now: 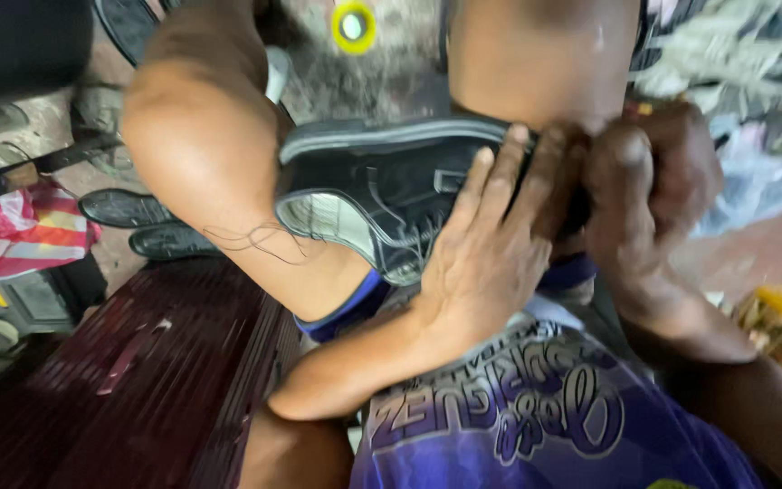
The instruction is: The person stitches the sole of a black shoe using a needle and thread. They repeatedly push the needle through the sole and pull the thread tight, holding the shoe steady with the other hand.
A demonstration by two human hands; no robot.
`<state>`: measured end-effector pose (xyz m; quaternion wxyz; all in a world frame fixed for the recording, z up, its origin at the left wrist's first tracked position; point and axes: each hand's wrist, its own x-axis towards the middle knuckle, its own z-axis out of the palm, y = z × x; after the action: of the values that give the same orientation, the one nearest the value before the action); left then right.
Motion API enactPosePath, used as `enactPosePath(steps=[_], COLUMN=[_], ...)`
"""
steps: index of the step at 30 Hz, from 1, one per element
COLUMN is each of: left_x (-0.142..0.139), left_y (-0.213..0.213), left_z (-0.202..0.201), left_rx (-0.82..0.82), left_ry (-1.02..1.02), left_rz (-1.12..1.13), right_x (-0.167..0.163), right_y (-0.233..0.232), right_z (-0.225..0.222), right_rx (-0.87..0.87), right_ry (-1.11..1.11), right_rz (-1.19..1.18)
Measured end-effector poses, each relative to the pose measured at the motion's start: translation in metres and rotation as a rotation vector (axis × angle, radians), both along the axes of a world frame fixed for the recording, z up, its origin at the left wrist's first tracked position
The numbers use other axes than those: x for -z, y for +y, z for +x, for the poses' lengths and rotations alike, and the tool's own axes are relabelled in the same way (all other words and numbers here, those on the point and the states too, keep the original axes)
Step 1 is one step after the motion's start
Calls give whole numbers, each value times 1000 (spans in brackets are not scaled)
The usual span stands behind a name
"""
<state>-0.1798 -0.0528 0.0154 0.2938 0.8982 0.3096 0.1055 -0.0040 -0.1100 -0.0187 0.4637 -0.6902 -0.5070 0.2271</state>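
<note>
Place: we think a small shoe repair workshop.
Signs: we see black shoes (124, 208) on the stained floor (355, 81), and sneakers (735, 50) piled at one side.
</note>
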Motion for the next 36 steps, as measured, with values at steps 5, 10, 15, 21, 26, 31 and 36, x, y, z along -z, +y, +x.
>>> enactPosePath(steps=[5, 10, 15, 21, 26, 31, 36], left_x=[-8, 22, 61, 86, 65, 40, 66], left_y=[-2, -30, -60, -73, -61, -71, -77], left_z=[-86, -142, -174, -287, -299, -211, -169], left_rx=[-285, -743, -806, -1192, -1141, -819, -631], left_ry=[-450, -152, -117, -490, -140, -224, -250], left_rz=[-239, 143, 61, -218, 139, 117, 11], right_x=[7, 16, 17, 18, 24, 25, 20], right_y=[-20, -25, -25, -28, -31, -31, -29], right_z=[-10, -13, -18, -28, -23, -20, -27], right_rx=[-18, -31, -57, -47, -54, -71, -27], right_ry=[296, 247, 316, 336, 324, 287, 321], right_rz=[205, 236, 238, 256, 239, 229, 265])
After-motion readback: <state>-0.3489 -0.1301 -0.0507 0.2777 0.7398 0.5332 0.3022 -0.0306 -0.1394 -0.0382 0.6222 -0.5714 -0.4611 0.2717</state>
